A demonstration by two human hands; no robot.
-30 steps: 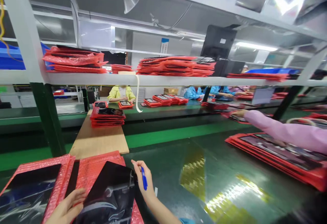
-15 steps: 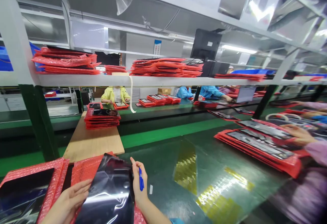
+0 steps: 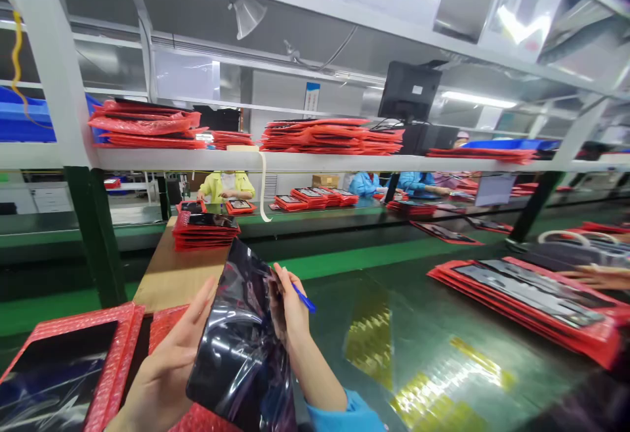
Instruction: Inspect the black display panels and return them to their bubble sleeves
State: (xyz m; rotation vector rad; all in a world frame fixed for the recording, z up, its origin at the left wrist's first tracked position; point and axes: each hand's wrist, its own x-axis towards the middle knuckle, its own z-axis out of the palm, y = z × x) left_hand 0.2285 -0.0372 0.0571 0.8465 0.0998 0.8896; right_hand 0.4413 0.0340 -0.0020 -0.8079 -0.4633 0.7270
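Observation:
A glossy black screen panel (image 3: pixel 224 346) is held up, tilted, in front of me. Along its left edge my left hand (image 3: pixel 170 360) grips it, fingers behind and out of sight. At the upper right my right hand (image 3: pixel 294 307) pinches a wrinkled clear plastic film (image 3: pixel 278 353) that stands away from the panel's right side. A blue pen (image 3: pixel 304 297) is tucked between the fingers of that hand. Below the panel lies a red bubble-wrap bag (image 3: pixel 167 320). To the left, another black panel (image 3: pixel 54 379) rests on red bubble wrap.
A wooden board (image 3: pixel 180 268) bears a stack of red-wrapped panels (image 3: pixel 203 232). On the right stands another red stack (image 3: pixel 526 294), near a co-worker's hand (image 3: pixel 598 278). Yellow tape (image 3: pixel 428 399) marks the green table (image 3: pixel 325 301). A shelf (image 3: pixel 335 161) with red bags crosses ahead.
The panel has been raised and tilted away from the red bag. My right hand has moved up and right, and the film now bunches off the panel's right side. The view has shifted slightly.

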